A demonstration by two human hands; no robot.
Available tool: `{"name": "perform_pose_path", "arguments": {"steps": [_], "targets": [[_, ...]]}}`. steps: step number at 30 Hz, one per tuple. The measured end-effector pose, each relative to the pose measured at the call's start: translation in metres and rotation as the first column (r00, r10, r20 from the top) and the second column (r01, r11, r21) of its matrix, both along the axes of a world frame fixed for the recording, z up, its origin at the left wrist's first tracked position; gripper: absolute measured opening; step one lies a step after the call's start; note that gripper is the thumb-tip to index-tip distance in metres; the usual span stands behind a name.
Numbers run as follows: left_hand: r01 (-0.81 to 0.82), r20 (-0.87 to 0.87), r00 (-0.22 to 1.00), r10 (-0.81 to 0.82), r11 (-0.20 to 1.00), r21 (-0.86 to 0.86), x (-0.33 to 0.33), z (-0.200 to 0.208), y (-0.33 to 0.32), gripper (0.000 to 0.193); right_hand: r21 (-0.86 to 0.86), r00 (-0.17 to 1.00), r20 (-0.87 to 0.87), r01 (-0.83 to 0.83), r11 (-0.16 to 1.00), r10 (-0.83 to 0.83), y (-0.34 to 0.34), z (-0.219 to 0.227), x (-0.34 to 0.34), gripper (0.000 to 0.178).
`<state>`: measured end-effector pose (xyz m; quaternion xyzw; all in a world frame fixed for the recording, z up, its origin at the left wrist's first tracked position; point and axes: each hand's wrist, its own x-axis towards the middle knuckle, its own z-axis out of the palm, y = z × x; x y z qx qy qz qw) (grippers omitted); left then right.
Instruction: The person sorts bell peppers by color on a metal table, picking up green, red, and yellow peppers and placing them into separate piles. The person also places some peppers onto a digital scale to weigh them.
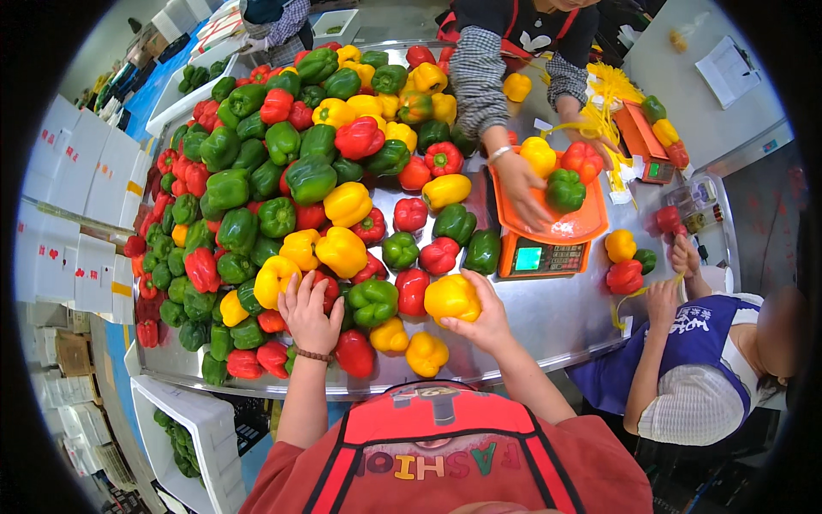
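Note:
My right hand (pixel 486 319) is closed around a yellow bell pepper (pixel 451 300) near the front of the metal table (pixel 522 343). My left hand (pixel 310 317), with a beaded bracelet at the wrist, reaches over the pile, its fingers apart. Under and beside those fingers is a red bell pepper (pixel 328 289), partly covered by the hand. A larger yellow pepper (pixel 276 281) sits just left of its fingertips. Between my hands lie a green pepper (pixel 374 302) and another red pepper (pixel 413 291). Two small yellow peppers, one of them lumpy (pixel 426 354), lie near the table edge.
Across the table, a person's hands (pixel 524 184) touch peppers in an orange scale pan (pixel 556 218). At right, another person in a purple apron (pixel 693 330) handles a pepper bundle with yellow tape. A white foam box (pixel 205 411) of green peppers stands at lower left.

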<state>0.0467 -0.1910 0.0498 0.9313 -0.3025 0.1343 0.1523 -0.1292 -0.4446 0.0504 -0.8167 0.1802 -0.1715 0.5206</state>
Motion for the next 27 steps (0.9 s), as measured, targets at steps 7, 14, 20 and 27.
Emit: {"name": "perform_pose_path", "arguments": {"steps": [7,14,20,27], "targets": [[-0.005,-0.015,1.000,0.005,1.000,0.006,-0.001,0.001,0.001,0.037,0.041,1.000,-0.014,-0.022,0.999,0.022,0.005,0.001,0.002,0.082],[-0.014,-0.027,1.000,0.014,1.000,-0.009,-0.002,0.000,0.000,0.036,0.075,0.982,0.033,0.182,0.980,-0.185,-0.041,-0.004,0.001,0.080],[-0.020,-0.033,0.999,0.020,1.000,-0.014,-0.002,0.003,0.001,0.036,-0.437,0.855,0.082,0.493,0.752,-0.513,-0.172,0.011,0.013,0.080],[-0.002,-0.017,1.000,0.002,1.000,-0.014,0.000,0.002,-0.003,0.035,-0.771,0.771,0.086,0.453,0.448,-0.631,-0.301,0.003,0.036,0.070]]}}
